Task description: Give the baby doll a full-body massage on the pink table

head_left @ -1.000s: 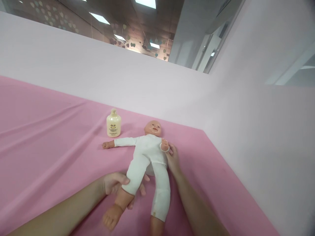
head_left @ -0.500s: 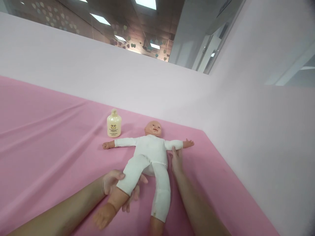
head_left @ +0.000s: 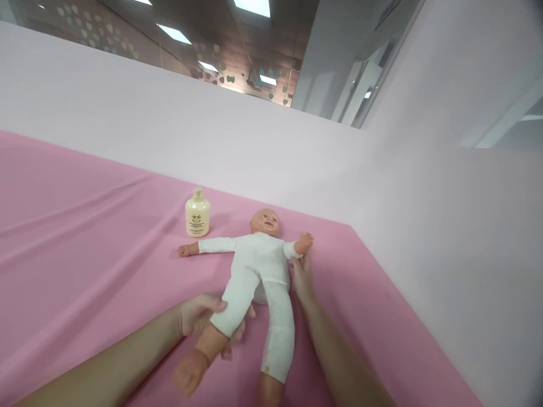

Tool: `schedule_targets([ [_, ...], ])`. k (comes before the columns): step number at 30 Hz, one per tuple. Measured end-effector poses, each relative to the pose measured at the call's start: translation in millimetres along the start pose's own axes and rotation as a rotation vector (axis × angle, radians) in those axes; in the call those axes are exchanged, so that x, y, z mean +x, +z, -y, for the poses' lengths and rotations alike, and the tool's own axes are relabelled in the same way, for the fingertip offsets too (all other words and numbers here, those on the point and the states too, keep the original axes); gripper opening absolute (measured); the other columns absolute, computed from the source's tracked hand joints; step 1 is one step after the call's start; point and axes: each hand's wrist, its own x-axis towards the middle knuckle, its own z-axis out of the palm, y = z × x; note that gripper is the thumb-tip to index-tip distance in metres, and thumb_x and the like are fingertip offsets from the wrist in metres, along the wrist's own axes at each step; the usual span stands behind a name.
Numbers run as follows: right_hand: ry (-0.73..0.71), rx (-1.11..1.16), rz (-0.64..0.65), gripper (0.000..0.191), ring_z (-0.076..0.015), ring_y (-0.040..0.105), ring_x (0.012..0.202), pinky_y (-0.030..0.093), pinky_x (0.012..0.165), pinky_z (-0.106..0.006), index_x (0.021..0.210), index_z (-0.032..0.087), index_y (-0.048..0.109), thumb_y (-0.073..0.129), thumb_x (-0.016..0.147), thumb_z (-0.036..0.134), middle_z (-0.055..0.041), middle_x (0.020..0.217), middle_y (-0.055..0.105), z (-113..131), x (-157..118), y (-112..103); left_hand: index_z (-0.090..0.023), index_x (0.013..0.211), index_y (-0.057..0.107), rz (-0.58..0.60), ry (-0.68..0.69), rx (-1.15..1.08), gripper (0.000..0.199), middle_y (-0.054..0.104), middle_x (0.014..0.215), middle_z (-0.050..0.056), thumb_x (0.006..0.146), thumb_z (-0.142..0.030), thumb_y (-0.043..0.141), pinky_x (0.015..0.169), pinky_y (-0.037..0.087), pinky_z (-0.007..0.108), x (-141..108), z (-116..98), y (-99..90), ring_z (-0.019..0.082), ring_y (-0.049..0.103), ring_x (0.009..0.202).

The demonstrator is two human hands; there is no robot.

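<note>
A baby doll (head_left: pixel 261 257) in a white cloth body lies on its back on a pink cloth (head_left: pixel 127 271), head toward the wall and feet toward me. My left hand (head_left: pixel 207 316) is wrapped around its leg on the left, thumb on top and fingers passing underneath. That leg is raised a little off the cloth. My right hand (head_left: pixel 304 277) grips the doll's arm on the right near the cuff, and the arm bends upward there. Part of my right fingers is hidden behind the doll's forearm.
A cream-coloured pump bottle (head_left: pixel 197 215) with a dark label stands left of the doll's head. A white wall (head_left: pixel 190 124) rises behind the cloth, and another (head_left: pixel 445 226) borders the right side. Windows (head_left: pixel 237 51) sit above the back wall.
The doll's arm on the right has gone from stretched outward to bent up and inward, with my right hand on it. My left hand has shifted the leg slightly to the right.
</note>
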Motion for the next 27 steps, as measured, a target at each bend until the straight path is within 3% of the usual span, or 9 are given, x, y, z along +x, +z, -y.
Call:
schedule_targets([
  [4, 0.099, 0.082, -0.124, 0.054, -0.0238, 0.065, 0.107, 0.055, 0.089, -0.04, 0.13, 0.026, 0.055, 0.063, 0.083, 0.052, -0.0062, 0.129, 0.065, -5.7, 4.4, -2.5, -0.012, 0.131, 0.06, 0.053, -0.171, 0.116, 0.06, 0.075, 0.093, 0.013, 0.076, -0.034, 0.071, 0.077, 0.054, 0.047, 0.7, -3.0, 14.8, 0.033, 0.072, 0.082],
  [9, 0.189, 0.177, -0.194, 0.064, -0.0248, 0.065, 0.112, 0.056, 0.089, -0.04, 0.138, 0.024, 0.048, 0.06, 0.082, 0.053, -0.0099, 0.135, 0.062, -5.9, 7.2, -3.7, -0.013, 0.125, 0.062, 0.061, -0.138, 0.118, 0.057, 0.074, 0.09, 0.012, 0.076, -0.039, 0.073, 0.081, 0.052, 0.049, 1.8, -4.5, 19.0, 0.034, 0.07, 0.085],
  [13, 0.078, 0.043, -0.106, 0.054, -0.0253, 0.064, 0.114, 0.055, 0.089, -0.039, 0.13, 0.025, 0.054, 0.063, 0.084, 0.053, -0.0093, 0.133, 0.063, 2.5, 2.1, -2.2, -0.011, 0.116, 0.064, -0.01, 0.094, 0.002, 0.057, 0.068, 0.079, 0.008, 0.084, -0.059, 0.062, 0.082, 0.05, 0.048, 3.7, 0.6, 9.2, 0.026, 0.065, 0.071],
  [17, -0.077, -0.119, 0.089, 0.043, -0.0248, 0.062, 0.113, 0.053, 0.093, -0.041, 0.125, 0.026, 0.057, 0.063, 0.086, 0.042, -0.0085, 0.123, 0.064, 13.0, -7.6, 1.8, -0.009, 0.105, 0.066, -0.203, 0.262, -0.12, 0.057, 0.058, 0.069, 0.003, 0.093, -0.062, 0.048, 0.081, 0.047, 0.04, 7.0, 0.8, 5.4, 0.019, 0.056, 0.068],
  [21, -0.186, -0.245, 0.22, 0.026, -0.025, 0.052, 0.127, 0.052, 0.097, -0.039, 0.11, 0.028, 0.066, 0.063, 0.085, 0.035, -0.0078, 0.131, 0.054, 17.2, -12.2, 3.5, -0.008, 0.105, 0.067, -0.337, 0.261, -0.13, 0.061, 0.056, 0.068, 0.003, 0.1, -0.059, 0.033, 0.08, 0.043, 0.037, 7.0, 0.2, 1.4, 0.018, 0.054, 0.068],
  [23, -0.199, -0.258, 0.233, 0.025, -0.0247, 0.052, 0.127, 0.052, 0.097, -0.038, 0.109, 0.028, 0.067, 0.062, 0.085, 0.032, -0.0074, 0.131, 0.052, 15.8, -11.4, 3.3, -0.009, 0.107, 0.068, -0.311, 0.236, -0.087, 0.06, 0.058, 0.07, 0.004, 0.099, -0.059, 0.035, 0.081, 0.043, 0.036, 5.7, 1.5, -2.3, 0.018, 0.056, 0.069],
  [27, -0.134, -0.159, 0.127, 0.031, -0.0232, 0.06, 0.115, 0.052, 0.094, -0.038, 0.113, 0.026, 0.063, 0.064, 0.084, 0.036, -0.0071, 0.128, 0.059, 7.6, -5.7, 2.4, -0.01, 0.116, 0.067, -0.223, 0.156, 0.008, 0.06, 0.067, 0.082, 0.007, 0.093, -0.063, 0.049, 0.083, 0.046, 0.038, 2.6, 2.8, -0.9, 0.021, 0.061, 0.075],
])
